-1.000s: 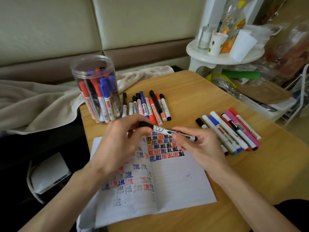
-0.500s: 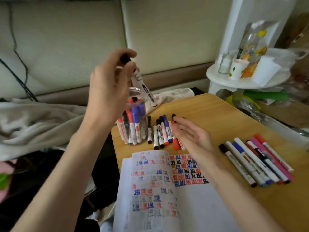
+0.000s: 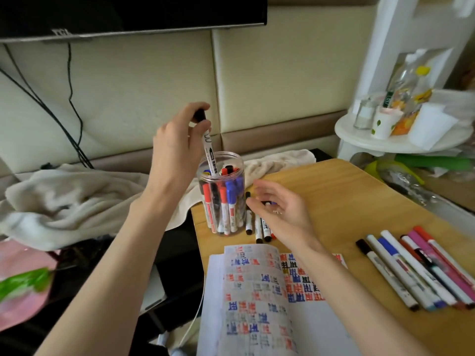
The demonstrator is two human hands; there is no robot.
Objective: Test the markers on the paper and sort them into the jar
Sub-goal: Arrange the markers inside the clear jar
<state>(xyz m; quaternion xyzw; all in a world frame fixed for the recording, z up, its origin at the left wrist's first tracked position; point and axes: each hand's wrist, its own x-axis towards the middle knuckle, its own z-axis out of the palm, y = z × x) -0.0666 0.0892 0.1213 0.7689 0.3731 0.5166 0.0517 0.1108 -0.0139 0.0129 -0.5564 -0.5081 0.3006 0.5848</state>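
Note:
My left hand pinches a white marker with a black cap by its capped end. The marker hangs almost upright, its lower end inside the mouth of the clear plastic jar, which holds several red, blue and black markers. My right hand hovers with relaxed fingers over a short row of markers beside the jar and hides most of them. The open paper, covered with red, blue and black test marks, lies on the wooden table in front of me.
A second row of several markers lies at the table's right. A beige blanket is heaped left of the jar. At the back right, a white round shelf carries cups and bottles. A dark screen hangs above.
My left hand carried the black-capped marker from over the paper up to the jar and lowered its end into the mouth. My right hand let go of it and moved over the markers by the jar.

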